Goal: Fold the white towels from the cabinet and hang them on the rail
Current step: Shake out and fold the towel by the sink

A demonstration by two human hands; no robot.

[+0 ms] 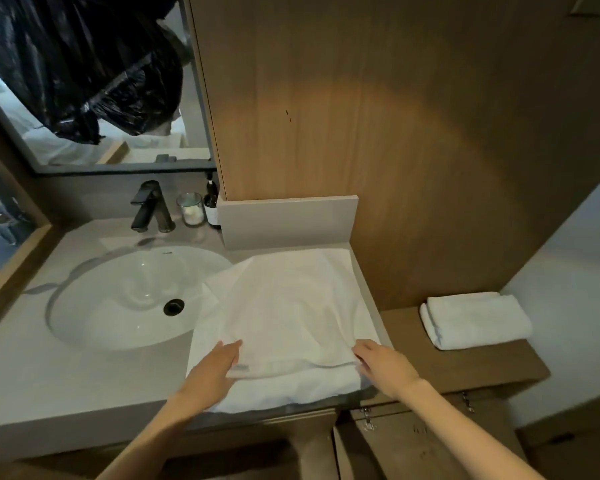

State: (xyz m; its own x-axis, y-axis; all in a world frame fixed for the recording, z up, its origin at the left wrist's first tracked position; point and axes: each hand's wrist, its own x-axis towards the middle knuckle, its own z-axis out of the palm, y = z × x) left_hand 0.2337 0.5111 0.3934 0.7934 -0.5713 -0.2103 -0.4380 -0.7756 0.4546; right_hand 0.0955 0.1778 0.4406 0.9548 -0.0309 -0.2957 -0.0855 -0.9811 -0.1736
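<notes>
A large white towel [291, 313] lies spread on the grey counter [84, 375] to the right of the sink, one layer folded over another, its left part reaching over the basin's rim. My left hand [219, 367] lies at the near left corner of the upper layer, fingers around its edge. My right hand [383, 367] pinches the near right corner of the same layer. A second white towel [475, 320], folded into a small stack, sits on the lower wooden ledge [465, 365] to the right. No rail is in view.
A white oval sink [129, 296] with a black faucet [151, 206] fills the counter's left. A glass jar [191, 209] and a dark pump bottle [212, 202] stand behind it. A mirror with a black bag reflected hangs above. A wood panel wall rises behind; cabinet doors [413, 441] are below.
</notes>
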